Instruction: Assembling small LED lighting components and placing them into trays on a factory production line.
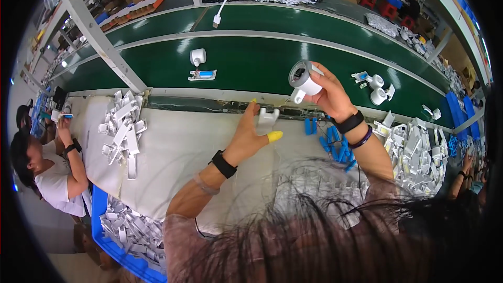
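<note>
Plenty of open desk (pixel 173 136) stretches from your left hand (pixel 244 137) toward white parts (pixel 124 126) at 9 o'clock, its far edge running before the green conveyor (pixel 246 63) at 12. Your right hand (pixel 334 97) has its fingers closed on a round white housing (pixel 314 85) at their 10 o'clock. Your left fingers spread around a white bracket (pixel 268 117) at 2 o'clock; I cannot tell whether they grip it.

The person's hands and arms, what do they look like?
The left hand wears yellow covers on its thumb and one fingertip; above it are a black band and a pale band. The right hand has a black wristband and a dark bracelet. The sleeves look dusty pinkish-brown.
</note>
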Demonstrator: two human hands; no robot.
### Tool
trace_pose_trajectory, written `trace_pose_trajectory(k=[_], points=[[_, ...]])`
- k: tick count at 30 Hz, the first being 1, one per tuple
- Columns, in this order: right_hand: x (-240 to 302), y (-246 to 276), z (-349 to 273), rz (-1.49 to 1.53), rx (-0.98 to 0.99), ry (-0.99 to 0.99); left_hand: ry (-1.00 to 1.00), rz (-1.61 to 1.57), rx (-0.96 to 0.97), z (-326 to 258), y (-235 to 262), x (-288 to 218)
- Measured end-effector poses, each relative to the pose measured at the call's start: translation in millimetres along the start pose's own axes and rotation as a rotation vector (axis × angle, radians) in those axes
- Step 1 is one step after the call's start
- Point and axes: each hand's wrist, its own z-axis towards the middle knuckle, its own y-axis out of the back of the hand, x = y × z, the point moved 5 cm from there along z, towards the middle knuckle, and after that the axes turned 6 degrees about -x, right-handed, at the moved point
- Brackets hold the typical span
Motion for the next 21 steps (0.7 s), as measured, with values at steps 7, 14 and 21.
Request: trace_pose_trajectory(k=[7, 14, 21], points=[[-31, -33, -36, 0.175, 0.07, -0.139, 0.42, -0.641, 0.046, -18, 21, -7], [-88, -38, -41, 0.137, 0.426, -0.599, 0.628, -0.87, 0.225, -9, 64, -57], [-61, -84, -74, -0.402, 0.992, -0.428, 0.481, -0.525, 0.285, -10, 72, -83]])
